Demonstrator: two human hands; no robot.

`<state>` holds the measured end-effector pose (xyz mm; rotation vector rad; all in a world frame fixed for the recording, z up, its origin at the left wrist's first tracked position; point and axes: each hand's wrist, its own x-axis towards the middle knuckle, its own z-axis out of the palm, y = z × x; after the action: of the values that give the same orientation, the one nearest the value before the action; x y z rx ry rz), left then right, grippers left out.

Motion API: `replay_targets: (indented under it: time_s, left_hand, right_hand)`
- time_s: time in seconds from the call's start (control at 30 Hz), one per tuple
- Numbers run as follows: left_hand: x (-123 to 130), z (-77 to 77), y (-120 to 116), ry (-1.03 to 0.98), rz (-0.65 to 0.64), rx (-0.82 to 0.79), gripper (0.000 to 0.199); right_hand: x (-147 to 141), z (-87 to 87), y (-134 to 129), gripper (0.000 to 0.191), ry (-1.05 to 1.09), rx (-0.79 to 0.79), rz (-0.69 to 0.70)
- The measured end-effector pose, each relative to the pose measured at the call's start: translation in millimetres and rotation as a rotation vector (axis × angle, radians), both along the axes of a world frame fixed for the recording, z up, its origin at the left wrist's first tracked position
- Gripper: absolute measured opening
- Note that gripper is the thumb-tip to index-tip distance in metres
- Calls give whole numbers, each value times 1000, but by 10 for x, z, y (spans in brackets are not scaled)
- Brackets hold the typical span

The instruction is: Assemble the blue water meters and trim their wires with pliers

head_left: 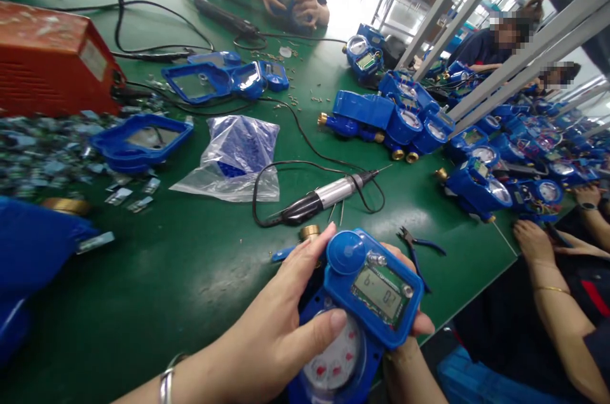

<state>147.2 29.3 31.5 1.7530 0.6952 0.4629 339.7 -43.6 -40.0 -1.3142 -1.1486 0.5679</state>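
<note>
A blue water meter (pixel 374 286) with a lit grey display and a round dial with red pointers is between my two hands, near the bottom of the view. My left hand (pixel 271 328) is wrapped along its left side, the thumb lying over the dial. From behind and to the right, my right hand (pixel 419 321) grips the meter; most of its fingers are hidden by the blue casing. A brass threaded end (pixel 309 232) sticks out past my left fingertips. Just beyond the meter lies an electric screwdriver (pixel 328 194), and blue-handled cutters (pixel 415 250) rest to its right.
A clear bag of small blue parts (pixel 243 150) lies mid-table. Blue covers (pixel 143 140), a heap of small parts (pixel 42 150) and an orange box (pixel 52 61) are left. More meters (pixel 405 112) stand right. Co-workers' hands (pixel 286 0) are at the far side and the right edge.
</note>
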Motion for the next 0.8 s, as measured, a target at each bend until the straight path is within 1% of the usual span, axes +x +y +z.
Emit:
replay_targets:
  time_s: [0.07, 0.13, 0.2, 0.27, 0.33, 0.43, 0.5, 0.57, 0.6, 0.7, 0.73, 0.8]
  left_hand:
    - [16, 21, -14, 0, 10, 43, 71]
    - [31, 57, -22, 16, 39, 112, 71]
    - [33, 111, -21, 54, 81, 180, 65]
    - [13, 183, -8, 114, 110, 237, 57]
    - [-28, 263, 27, 195, 98, 297, 57]
    - [-104, 349, 143, 320, 8, 350, 59]
    - [-144, 336, 255, 302, -31, 344, 60]
    - [-169, 248, 366, 198, -76, 295, 69]
    - [-176, 181, 412, 131, -124, 237, 73]
    - [-180, -39, 485, -60, -321, -49, 75]
    - [-179, -98, 489, -109, -361, -128, 77]
    - [-179, -172, 483, -158, -389, -214, 79]
  right_hand:
    - [-17, 6, -18, 94, 114, 49, -15]
    - [-22, 56, -49, 86, 249, 60, -84]
    - [0, 133, -71, 69, 346, 14, -183]
    - [39, 205, -72, 50, 365, -76, -234]
    - [74, 245, -51, 41, 359, -161, -211]
    - [79, 251, -4, 43, 343, -259, -146]
    - [48, 244, 18, 44, 321, -304, -102]
    - [0, 246, 20, 44, 285, -330, -62]
    - [-24, 250, 11, 44, 265, -338, -45]
    - [-62, 263, -50, 42, 209, -365, -15]
    - [-54, 267, -77, 42, 190, -379, -5]
    - [3, 290, -132, 41, 142, -414, 8]
